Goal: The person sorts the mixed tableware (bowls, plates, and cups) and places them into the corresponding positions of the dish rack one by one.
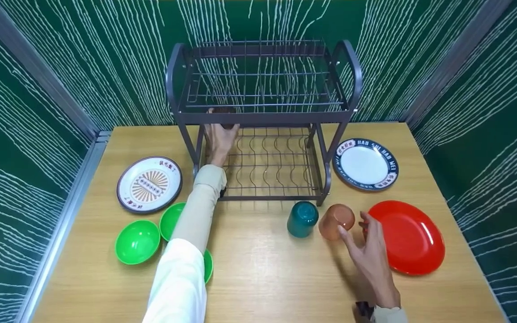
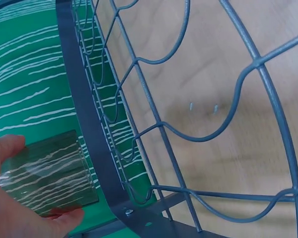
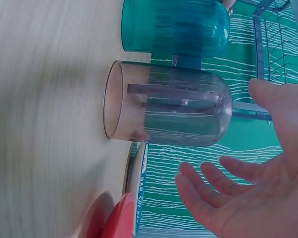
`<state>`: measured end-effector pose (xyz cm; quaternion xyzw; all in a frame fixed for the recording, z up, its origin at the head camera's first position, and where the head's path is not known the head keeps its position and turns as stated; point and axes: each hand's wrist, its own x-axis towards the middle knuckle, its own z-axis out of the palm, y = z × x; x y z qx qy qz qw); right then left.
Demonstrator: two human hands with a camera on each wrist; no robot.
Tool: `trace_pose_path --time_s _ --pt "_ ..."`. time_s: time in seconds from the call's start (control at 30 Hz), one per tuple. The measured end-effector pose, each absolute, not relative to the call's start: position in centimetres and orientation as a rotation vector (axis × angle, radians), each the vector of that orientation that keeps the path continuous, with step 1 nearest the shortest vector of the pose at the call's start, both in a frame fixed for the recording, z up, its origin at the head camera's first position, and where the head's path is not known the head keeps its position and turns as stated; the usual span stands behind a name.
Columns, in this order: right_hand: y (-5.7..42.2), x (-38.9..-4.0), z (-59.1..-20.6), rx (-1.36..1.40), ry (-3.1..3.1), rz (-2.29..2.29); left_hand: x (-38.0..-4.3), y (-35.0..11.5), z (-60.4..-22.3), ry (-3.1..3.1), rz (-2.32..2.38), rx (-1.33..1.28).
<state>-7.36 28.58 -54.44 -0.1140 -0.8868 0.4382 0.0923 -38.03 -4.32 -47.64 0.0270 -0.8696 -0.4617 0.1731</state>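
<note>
My left hand (image 1: pixel 221 140) reaches into the lower level of a dark two-tier dish rack (image 1: pixel 263 118), at its left side. Between thumb and fingers it holds a dark see-through cup (image 2: pixel 49 173), largely hidden by the rack in the head view. My right hand (image 1: pixel 371 258) is spread beside an upside-down clear orange cup (image 1: pixel 337 221); in the right wrist view its fingers (image 3: pixel 201 191) stand apart from this cup. A teal cup (image 1: pixel 303 219), also upside down, stands just left of the orange one.
A red plate (image 1: pixel 411 237) lies right of my right hand, with a dark-rimmed white plate (image 1: pixel 365 165) behind it. At left are a patterned plate (image 1: pixel 150 184) and green bowls (image 1: pixel 137 242), partly covered by my left arm. Green walls enclose the table (image 1: pixel 258 287).
</note>
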Motion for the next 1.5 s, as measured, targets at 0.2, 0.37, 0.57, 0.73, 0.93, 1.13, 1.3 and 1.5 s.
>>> trace_pose_path --time_s 0.2,0.37,0.57,0.73,0.93,1.13,1.3,1.5 --pt "28.4 -7.6 -54.6 -0.356 -2.65 1.345 -38.0 -4.0 -48.2 -2.468 -1.375 0.069" --pt "28.2 -8.0 -54.7 -0.351 -2.659 1.356 -37.9 -4.1 -48.6 -2.499 -1.362 0.068" --pt "27.7 -8.6 -54.9 -0.329 -2.658 1.316 -37.9 -4.1 -49.1 -2.545 -1.357 0.116" --pt "27.6 -9.1 -55.1 -0.292 -2.637 1.327 -38.2 -4.0 -49.4 -2.541 -1.4 0.138" --pt "27.3 -9.7 -55.4 -0.254 -2.66 1.349 -38.4 -4.1 -49.8 -2.493 -1.421 0.16" --pt "27.2 -10.2 -55.4 -0.243 -2.691 1.35 -38.3 -4.2 -49.8 -2.52 -1.403 0.193" --pt "27.1 -10.5 -55.4 -0.217 -2.68 1.345 -38.1 -4.3 -49.6 -2.556 -1.391 0.222" --pt "27.0 -10.9 -55.5 -0.193 -2.668 1.36 -38.0 -4.3 -49.5 -2.593 -1.373 0.229"
